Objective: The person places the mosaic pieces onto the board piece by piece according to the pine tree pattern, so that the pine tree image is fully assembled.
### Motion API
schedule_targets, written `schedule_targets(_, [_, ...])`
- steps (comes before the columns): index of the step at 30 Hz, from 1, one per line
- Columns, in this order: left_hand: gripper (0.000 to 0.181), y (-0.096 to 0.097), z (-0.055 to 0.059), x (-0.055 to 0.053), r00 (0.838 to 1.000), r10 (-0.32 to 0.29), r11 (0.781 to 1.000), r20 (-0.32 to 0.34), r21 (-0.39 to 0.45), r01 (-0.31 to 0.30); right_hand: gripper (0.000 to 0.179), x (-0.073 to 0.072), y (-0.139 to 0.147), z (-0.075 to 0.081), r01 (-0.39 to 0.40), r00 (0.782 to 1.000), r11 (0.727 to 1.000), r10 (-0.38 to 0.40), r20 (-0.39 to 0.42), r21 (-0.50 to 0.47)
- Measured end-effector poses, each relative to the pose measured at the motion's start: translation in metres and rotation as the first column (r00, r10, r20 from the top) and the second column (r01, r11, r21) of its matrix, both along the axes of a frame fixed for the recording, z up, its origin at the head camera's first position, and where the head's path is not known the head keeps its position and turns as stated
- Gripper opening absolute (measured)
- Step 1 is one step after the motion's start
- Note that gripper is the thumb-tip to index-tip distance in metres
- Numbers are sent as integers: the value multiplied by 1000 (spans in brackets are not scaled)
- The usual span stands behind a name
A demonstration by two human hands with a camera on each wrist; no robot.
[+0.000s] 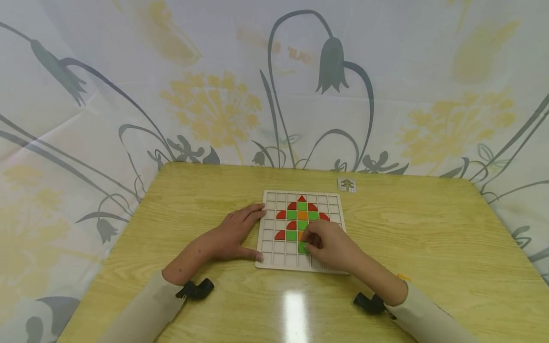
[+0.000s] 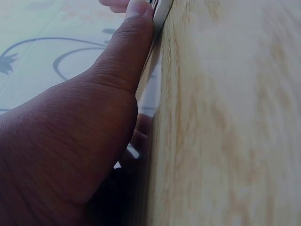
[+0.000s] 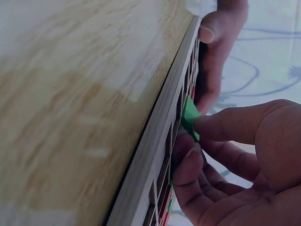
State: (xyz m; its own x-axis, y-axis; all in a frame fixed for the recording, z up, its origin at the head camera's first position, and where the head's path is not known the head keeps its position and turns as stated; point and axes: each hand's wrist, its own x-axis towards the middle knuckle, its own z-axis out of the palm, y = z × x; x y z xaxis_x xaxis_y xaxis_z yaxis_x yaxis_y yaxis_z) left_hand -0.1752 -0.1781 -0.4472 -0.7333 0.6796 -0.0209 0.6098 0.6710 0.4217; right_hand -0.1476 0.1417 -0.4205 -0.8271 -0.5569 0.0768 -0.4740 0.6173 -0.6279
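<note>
A pale wooden grid board (image 1: 279, 259) lies on the table, with red, green and orange tiles forming a tree-like shape in its cells. My right hand (image 1: 332, 245) is over the board's lower right part and pinches a green square tile (image 1: 302, 247) between thumb and fingers. In the right wrist view this green tile (image 3: 189, 115) stands tilted out from the grid. Along the board's left edge rests my left hand (image 1: 233, 233), fingertips at the upper side and thumb at the lower corner. Some tiles right of the middle are hidden under the right hand.
Behind the board, slightly right, a small card (image 1: 347, 185) with a printed grid picture lies on the wooden table (image 1: 206, 190). A flower-patterned cloth (image 1: 300, 119) hangs behind the table. Each wrist wears a black camera mount.
</note>
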Motion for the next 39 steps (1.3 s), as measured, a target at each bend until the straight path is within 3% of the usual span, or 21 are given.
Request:
schedule_targets(17, [116, 0, 1, -2, 1000, 3, 1000, -6, -5, -3, 14, 1, 17, 1, 11, 998, 1000, -12, -57, -6])
schedule_targets(31, [117, 0, 0, 1, 1000, 18, 1000, 7, -15, -18, 12, 14, 41, 12, 46, 998, 999, -46, -45, -1])
schedule_targets(39, [116, 1, 1, 1, 1000, 17, 1000, 10, -14, -17, 11, 20, 61, 17, 106, 994, 994, -105, -24, 27])
